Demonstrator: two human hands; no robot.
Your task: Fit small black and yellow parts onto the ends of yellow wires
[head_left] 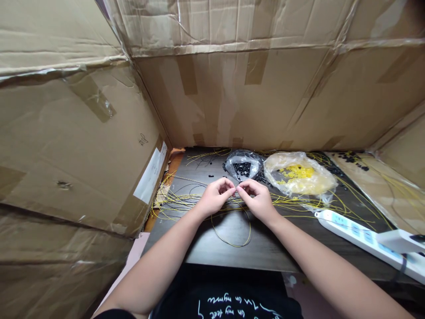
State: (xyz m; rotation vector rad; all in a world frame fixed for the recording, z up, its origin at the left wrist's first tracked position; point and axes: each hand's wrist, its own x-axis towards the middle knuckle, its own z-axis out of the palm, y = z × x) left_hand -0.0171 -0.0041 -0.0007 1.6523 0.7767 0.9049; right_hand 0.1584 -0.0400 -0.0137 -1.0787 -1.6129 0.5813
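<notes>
My left hand [217,195] and my right hand [257,199] meet fingertip to fingertip above the dark table [212,248]. Thumb and fingers of each are pinched together; whatever small piece lies between them is too small to make out. A looped yellow and black wire [249,237] hangs down just below the fingers. Behind and under both hands runs a loose bundle of yellow and dark wires [292,201]. Beyond them sit a clear bag of small black parts [242,169] and a clear bag of small yellow parts [297,172].
Cardboard walls [232,102] enclose the table at the back and sides. A white power strip [352,230] lies at the right, with a plug in it. Loose black parts [352,157] lie on cardboard at the back right.
</notes>
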